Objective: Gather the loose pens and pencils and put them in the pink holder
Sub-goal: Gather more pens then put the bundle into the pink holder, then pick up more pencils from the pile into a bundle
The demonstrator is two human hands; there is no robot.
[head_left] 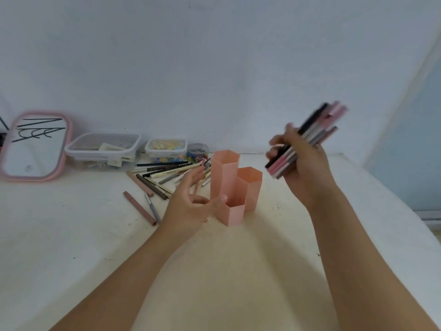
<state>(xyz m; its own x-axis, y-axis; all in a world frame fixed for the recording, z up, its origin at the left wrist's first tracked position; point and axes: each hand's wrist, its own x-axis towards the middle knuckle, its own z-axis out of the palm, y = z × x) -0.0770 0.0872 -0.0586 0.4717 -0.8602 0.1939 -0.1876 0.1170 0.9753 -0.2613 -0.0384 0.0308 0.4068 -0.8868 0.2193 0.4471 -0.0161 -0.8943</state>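
Far left of frame: pink-rimmed mirror, then two clear boxes w/ odds & ends, propped along the wall. Left-centre: loose pens in a heap on the table. Left hand, fingers spread & holding nothing, hovers btwn heap & pink holder, prob. to steady it or fetch more. Mid-right: right hand grips a bundle of pens, raised above & right of the holder, likely ready to drop in.

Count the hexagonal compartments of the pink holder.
3: the tall compartment at the back left, the medium compartment at the right, and the short compartment in front by the left thumb.
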